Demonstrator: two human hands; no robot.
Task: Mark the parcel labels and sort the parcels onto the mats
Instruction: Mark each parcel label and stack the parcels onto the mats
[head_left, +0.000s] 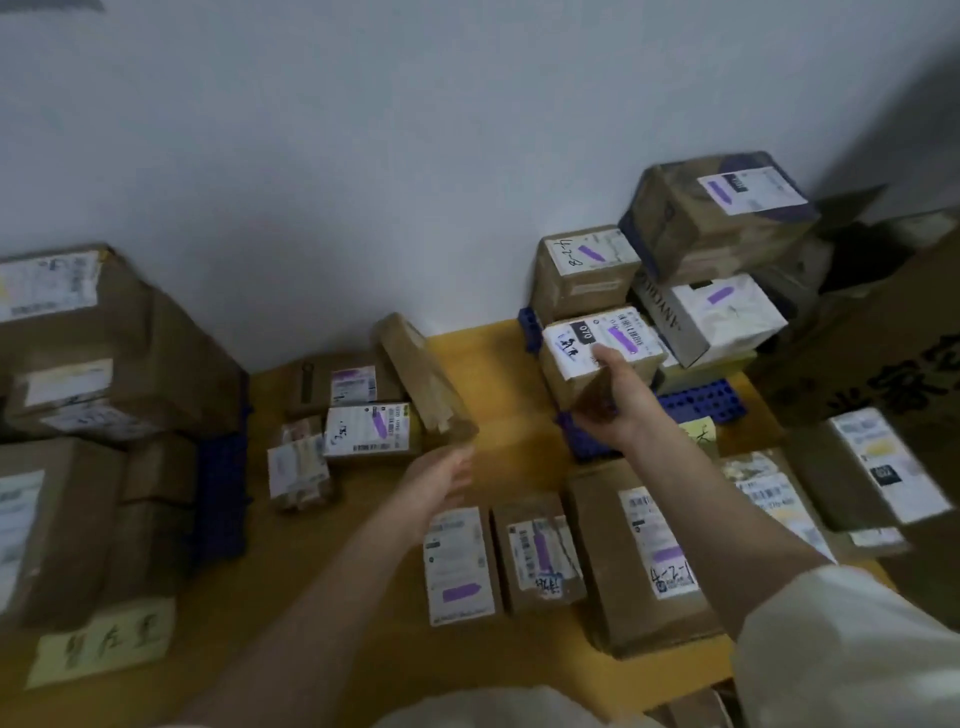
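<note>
My right hand (621, 397) grips a small brown parcel (571, 371), thumb on its white label with handwriting and a purple mark, over a blue mat (701, 401) at the right. A long brown parcel (423, 376) stands tilted at mid-frame, its lower end just above my left hand (440, 475). That hand's fingers are relaxed and curl round nothing; whether they touch the parcel I cannot tell. Another blue mat (223, 483) lies at the left under big boxes. Marked small parcels (366, 428) sit on the yellow surface (483, 364) behind my left hand.
Stacked parcels (719, 218) lean against the wall at the back right. Large cartons (104, 343) fill the left side, with a yellow paper note (104, 642) in front. A row of labelled parcels (540, 553) lies near me. An open carton (872, 332) stands far right.
</note>
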